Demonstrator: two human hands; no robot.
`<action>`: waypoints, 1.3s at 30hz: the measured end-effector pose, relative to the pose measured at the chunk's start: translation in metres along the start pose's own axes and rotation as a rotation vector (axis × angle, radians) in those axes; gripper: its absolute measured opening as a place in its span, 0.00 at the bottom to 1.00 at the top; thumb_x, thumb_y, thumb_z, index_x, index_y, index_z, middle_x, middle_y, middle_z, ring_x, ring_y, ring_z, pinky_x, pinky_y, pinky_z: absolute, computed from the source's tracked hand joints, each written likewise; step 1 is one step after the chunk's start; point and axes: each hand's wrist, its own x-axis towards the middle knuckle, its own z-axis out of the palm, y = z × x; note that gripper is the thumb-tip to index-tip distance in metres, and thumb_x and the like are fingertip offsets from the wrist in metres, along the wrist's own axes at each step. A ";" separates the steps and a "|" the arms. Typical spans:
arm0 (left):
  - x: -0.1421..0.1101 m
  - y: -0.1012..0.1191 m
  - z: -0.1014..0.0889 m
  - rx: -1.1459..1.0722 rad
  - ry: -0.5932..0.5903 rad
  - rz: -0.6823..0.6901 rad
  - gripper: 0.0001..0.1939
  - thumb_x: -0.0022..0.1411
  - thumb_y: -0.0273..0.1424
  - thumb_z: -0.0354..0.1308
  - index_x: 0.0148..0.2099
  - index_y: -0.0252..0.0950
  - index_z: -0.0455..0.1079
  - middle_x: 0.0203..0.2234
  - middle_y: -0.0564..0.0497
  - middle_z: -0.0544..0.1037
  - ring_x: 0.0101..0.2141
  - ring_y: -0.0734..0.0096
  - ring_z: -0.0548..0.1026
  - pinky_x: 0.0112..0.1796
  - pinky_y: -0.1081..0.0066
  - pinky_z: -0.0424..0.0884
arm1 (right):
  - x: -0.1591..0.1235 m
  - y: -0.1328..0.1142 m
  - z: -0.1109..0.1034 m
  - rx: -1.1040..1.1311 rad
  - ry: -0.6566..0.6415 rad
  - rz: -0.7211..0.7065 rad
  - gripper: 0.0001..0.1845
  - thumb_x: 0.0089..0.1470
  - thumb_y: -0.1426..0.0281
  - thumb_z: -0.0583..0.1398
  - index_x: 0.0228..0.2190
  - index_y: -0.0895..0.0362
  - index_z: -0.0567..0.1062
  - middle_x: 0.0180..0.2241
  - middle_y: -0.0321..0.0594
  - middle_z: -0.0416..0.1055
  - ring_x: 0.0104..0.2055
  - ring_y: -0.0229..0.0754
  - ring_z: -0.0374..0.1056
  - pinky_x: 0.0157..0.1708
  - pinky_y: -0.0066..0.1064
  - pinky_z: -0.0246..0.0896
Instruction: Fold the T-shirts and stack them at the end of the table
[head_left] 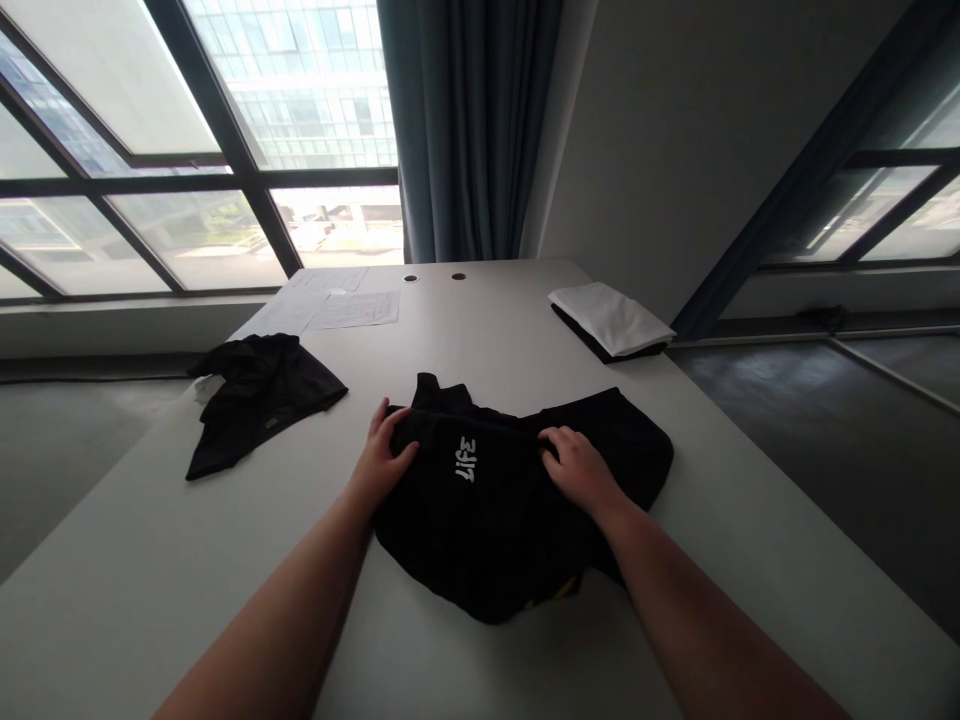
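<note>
A black T-shirt point(495, 530) with white lettering and small yellow bits at its edges lies partly bunched on the white table in front of me. My left hand point(384, 455) grips the cloth at its upper left edge, thumb on the near side and fingers over the far side. At the upper right of the lettering, my right hand point(577, 465) has its fingers curled onto the fabric, pinching a fold. The fingertips are partly lost against the dark cloth. One part of the shirt spreads out to the right beyond my right hand.
Another black garment point(262, 390) lies crumpled at the table's left edge. Folded white cloth point(611, 318) rests on black cloth at the back right. Papers point(352, 310) lie at the back left, near two round holes in the white table point(480, 330). Windows and a blue curtain point(469, 130) stand behind.
</note>
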 end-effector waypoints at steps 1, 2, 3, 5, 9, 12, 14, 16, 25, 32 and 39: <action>-0.003 0.004 0.002 0.098 -0.063 0.038 0.28 0.62 0.33 0.62 0.64 0.45 0.68 0.73 0.45 0.53 0.70 0.47 0.58 0.66 0.47 0.63 | -0.002 -0.003 0.000 0.034 0.024 -0.075 0.15 0.64 0.71 0.56 0.51 0.54 0.75 0.51 0.46 0.74 0.54 0.49 0.68 0.56 0.39 0.61; -0.005 0.007 0.004 0.148 -0.115 0.061 0.29 0.61 0.32 0.63 0.65 0.46 0.68 0.74 0.46 0.51 0.71 0.46 0.55 0.67 0.46 0.60 | -0.004 -0.006 0.000 0.071 0.042 -0.158 0.17 0.64 0.71 0.56 0.53 0.54 0.75 0.53 0.47 0.73 0.57 0.49 0.66 0.59 0.41 0.60; -0.007 0.010 0.005 0.168 -0.147 0.074 0.30 0.61 0.30 0.63 0.65 0.46 0.68 0.74 0.46 0.49 0.71 0.45 0.54 0.68 0.45 0.59 | -0.006 -0.010 0.000 0.105 0.045 -0.234 0.19 0.64 0.71 0.56 0.54 0.53 0.74 0.55 0.47 0.71 0.59 0.49 0.65 0.61 0.42 0.59; -0.009 0.015 0.005 0.188 -0.154 0.100 0.28 0.62 0.30 0.62 0.64 0.46 0.68 0.74 0.46 0.49 0.71 0.46 0.55 0.67 0.45 0.60 | -0.010 -0.017 0.003 0.126 -0.007 -0.332 0.19 0.64 0.70 0.57 0.55 0.53 0.75 0.58 0.47 0.70 0.62 0.50 0.63 0.64 0.43 0.57; -0.011 0.022 0.000 0.138 -0.092 0.225 0.16 0.66 0.30 0.59 0.55 0.42 0.73 0.69 0.44 0.58 0.68 0.51 0.61 0.66 0.49 0.63 | -0.015 -0.025 0.009 0.017 -0.151 -0.334 0.20 0.62 0.68 0.60 0.55 0.53 0.77 0.62 0.47 0.68 0.64 0.52 0.62 0.66 0.48 0.55; -0.012 0.026 0.000 0.101 -0.131 0.278 0.12 0.66 0.30 0.58 0.52 0.42 0.73 0.66 0.44 0.62 0.65 0.54 0.66 0.65 0.51 0.65 | -0.013 -0.025 0.011 -0.027 -0.162 -0.278 0.23 0.63 0.68 0.59 0.58 0.54 0.75 0.64 0.47 0.66 0.66 0.53 0.60 0.67 0.48 0.54; -0.013 0.027 0.001 0.094 -0.179 0.275 0.11 0.67 0.30 0.57 0.51 0.42 0.73 0.65 0.44 0.63 0.63 0.55 0.68 0.63 0.53 0.68 | -0.011 -0.023 0.010 -0.042 -0.147 -0.239 0.24 0.63 0.67 0.59 0.60 0.55 0.75 0.66 0.47 0.66 0.67 0.53 0.60 0.67 0.48 0.54; -0.013 0.026 0.002 0.110 -0.180 0.255 0.10 0.67 0.30 0.56 0.49 0.42 0.74 0.62 0.45 0.66 0.59 0.57 0.72 0.60 0.55 0.71 | -0.008 -0.019 0.009 -0.046 -0.132 -0.204 0.24 0.64 0.68 0.58 0.60 0.55 0.75 0.66 0.46 0.66 0.67 0.52 0.60 0.67 0.47 0.55; 0.000 0.008 -0.015 0.425 0.185 0.043 0.09 0.65 0.33 0.57 0.43 0.42 0.78 0.47 0.45 0.71 0.42 0.58 0.76 0.45 0.58 0.77 | -0.003 -0.004 0.008 -0.072 -0.108 -0.102 0.23 0.64 0.67 0.58 0.59 0.52 0.75 0.66 0.42 0.66 0.66 0.50 0.61 0.65 0.44 0.57; -0.008 0.028 -0.007 0.623 0.141 0.111 0.13 0.66 0.35 0.59 0.50 0.42 0.79 0.60 0.40 0.72 0.60 0.39 0.66 0.56 0.41 0.64 | -0.010 -0.018 0.006 -0.177 -0.105 -0.106 0.25 0.64 0.66 0.58 0.61 0.53 0.73 0.67 0.45 0.65 0.62 0.56 0.62 0.60 0.46 0.60; -0.042 0.064 0.030 0.521 -0.386 0.341 0.22 0.69 0.41 0.59 0.64 0.52 0.71 0.64 0.45 0.71 0.61 0.46 0.68 0.56 0.47 0.65 | -0.012 -0.025 0.003 -0.172 -0.111 -0.095 0.24 0.64 0.66 0.58 0.59 0.55 0.75 0.56 0.50 0.70 0.53 0.53 0.68 0.55 0.41 0.63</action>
